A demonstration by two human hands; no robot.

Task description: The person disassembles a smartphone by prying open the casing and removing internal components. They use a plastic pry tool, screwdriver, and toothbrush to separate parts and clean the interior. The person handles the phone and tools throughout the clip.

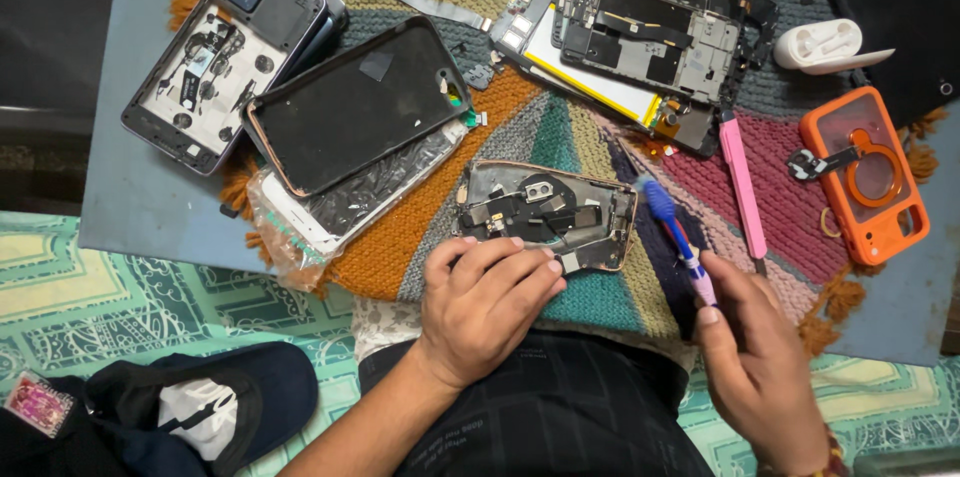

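An opened phone frame (545,207) with exposed dark parts lies on a colourful knitted mat (560,137). My left hand (485,307) rests on the frame's near edge, fingers curled over it. My right hand (760,362) grips a small brush with a blue head and pink handle (676,237); its bristle end points at the frame's right end, close to touching it.
On the mat lie a pink tool (742,182), a gutted phone with a yellow battery (625,42), a dark phone back (360,107) over a bagged screen, and another opened phone (225,52). An orange case (865,177), white earbud case (825,45) and dark tablet (900,7) sit right.
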